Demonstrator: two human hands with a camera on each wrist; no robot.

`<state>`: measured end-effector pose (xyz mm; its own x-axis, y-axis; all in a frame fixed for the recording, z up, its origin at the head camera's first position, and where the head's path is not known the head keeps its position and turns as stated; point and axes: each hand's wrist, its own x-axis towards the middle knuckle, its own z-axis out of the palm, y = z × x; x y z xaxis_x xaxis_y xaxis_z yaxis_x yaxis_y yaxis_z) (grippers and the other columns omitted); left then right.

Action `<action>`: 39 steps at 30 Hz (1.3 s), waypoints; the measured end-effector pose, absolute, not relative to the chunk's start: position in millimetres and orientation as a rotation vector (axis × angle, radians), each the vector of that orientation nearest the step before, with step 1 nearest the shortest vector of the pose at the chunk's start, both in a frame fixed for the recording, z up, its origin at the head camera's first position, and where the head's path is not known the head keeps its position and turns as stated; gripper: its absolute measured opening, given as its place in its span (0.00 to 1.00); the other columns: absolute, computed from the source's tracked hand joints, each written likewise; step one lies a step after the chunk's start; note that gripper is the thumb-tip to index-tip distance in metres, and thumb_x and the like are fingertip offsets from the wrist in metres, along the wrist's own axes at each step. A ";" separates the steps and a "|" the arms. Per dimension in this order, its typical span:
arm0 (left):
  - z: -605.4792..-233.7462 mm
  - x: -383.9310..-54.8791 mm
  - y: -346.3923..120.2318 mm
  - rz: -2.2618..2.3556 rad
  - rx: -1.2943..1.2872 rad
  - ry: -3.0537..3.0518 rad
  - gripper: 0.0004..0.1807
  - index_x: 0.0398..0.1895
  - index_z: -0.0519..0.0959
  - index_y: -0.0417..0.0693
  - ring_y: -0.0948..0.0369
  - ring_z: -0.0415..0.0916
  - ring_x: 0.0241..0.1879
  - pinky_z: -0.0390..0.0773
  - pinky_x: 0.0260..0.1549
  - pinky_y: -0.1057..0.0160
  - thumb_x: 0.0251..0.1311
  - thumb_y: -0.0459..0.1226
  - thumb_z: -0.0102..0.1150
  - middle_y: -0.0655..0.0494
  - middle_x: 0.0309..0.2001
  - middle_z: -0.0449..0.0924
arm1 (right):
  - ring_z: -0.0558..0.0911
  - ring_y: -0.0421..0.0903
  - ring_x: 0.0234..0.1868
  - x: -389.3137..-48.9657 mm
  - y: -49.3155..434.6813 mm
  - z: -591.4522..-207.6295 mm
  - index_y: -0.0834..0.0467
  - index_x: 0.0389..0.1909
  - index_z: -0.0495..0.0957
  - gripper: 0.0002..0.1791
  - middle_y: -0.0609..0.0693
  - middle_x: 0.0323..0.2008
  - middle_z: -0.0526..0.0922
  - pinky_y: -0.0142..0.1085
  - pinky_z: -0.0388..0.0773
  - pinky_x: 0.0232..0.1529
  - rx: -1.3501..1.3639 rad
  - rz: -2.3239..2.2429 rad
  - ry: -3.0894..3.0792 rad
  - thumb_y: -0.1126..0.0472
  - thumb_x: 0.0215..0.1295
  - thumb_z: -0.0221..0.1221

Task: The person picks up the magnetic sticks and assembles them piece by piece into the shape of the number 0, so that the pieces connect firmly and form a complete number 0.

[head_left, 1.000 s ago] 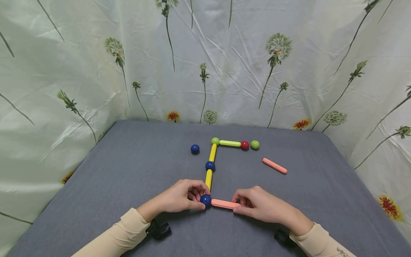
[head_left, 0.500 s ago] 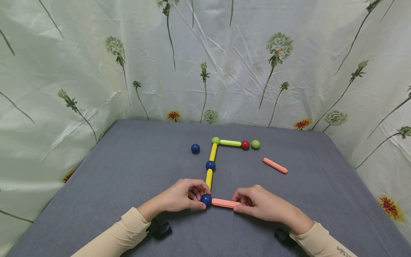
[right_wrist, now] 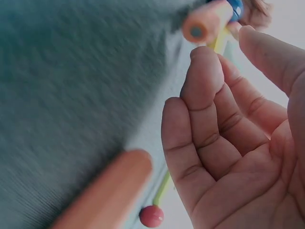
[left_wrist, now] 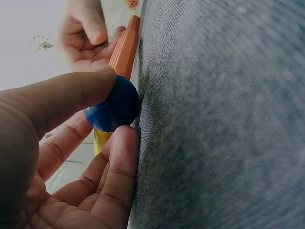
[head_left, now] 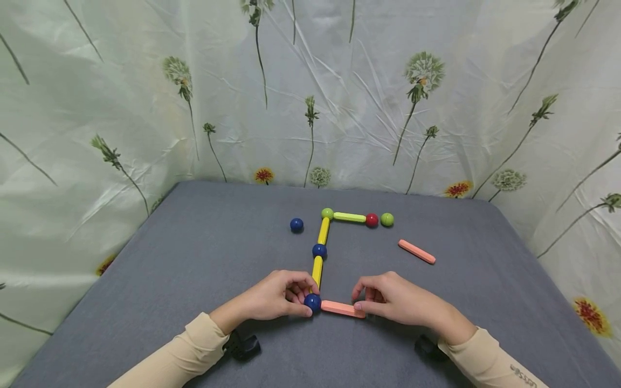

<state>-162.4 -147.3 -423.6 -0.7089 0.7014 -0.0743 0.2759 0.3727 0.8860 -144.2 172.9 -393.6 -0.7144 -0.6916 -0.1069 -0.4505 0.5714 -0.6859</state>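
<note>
My left hand point(head_left: 278, 295) pinches a dark blue ball point(left_wrist: 114, 104) between thumb and fingers at the near end of the figure. From this ball a yellow stick point(head_left: 317, 269) runs away to a second blue ball point(head_left: 319, 250). A salmon-pink stick point(head_left: 342, 309) lies to the right, its left end against the pinched ball. Close above that stick's free end is my right hand point(head_left: 395, 299), thumb and fingers parted. In the right wrist view the stick's round end shows beyond the fingertips, with nothing between them.
Another yellow stick point(head_left: 323, 231) leads to a green ball point(head_left: 327, 214), then a light green stick point(head_left: 349, 217) and red ball point(head_left: 371, 220). A loose green ball point(head_left: 387, 219), blue ball point(head_left: 297, 225) and pink stick point(head_left: 416, 251) lie on the grey cloth point(head_left: 218, 231). A flowered curtain point(head_left: 281, 134) hangs behind.
My right hand has let go of the pink stick's right end and risen slightly, its fingers parting. The left hand still holds the blue ball in place.
</note>
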 end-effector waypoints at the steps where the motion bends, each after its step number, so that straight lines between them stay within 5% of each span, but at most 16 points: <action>1: -424.0 -162.5 -147.2 1.292 0.845 2.195 0.16 0.51 0.85 0.50 0.65 0.80 0.39 0.82 0.41 0.71 0.62 0.35 0.78 0.56 0.40 0.83 | 0.74 0.30 0.24 -145.6 173.5 -391.9 0.51 0.49 0.86 0.11 0.38 0.26 0.82 0.28 0.73 0.28 -0.931 -0.919 2.447 0.48 0.78 0.64; 21: -422.3 -163.5 -147.3 1.295 0.821 2.188 0.16 0.51 0.85 0.50 0.63 0.80 0.38 0.82 0.40 0.71 0.62 0.35 0.78 0.55 0.40 0.83 | 0.77 0.40 0.27 -220.2 158.2 -334.3 0.55 0.53 0.85 0.12 0.48 0.30 0.84 0.35 0.77 0.33 -0.895 -0.800 2.673 0.54 0.77 0.66; 39: -424.1 -164.4 -147.3 1.279 0.832 2.190 0.16 0.50 0.85 0.56 0.68 0.80 0.37 0.83 0.41 0.71 0.62 0.35 0.78 0.61 0.39 0.83 | 0.83 0.45 0.38 -277.5 105.1 -332.0 0.59 0.57 0.84 0.16 0.52 0.40 0.89 0.40 0.83 0.45 -0.952 -0.766 2.692 0.54 0.77 0.66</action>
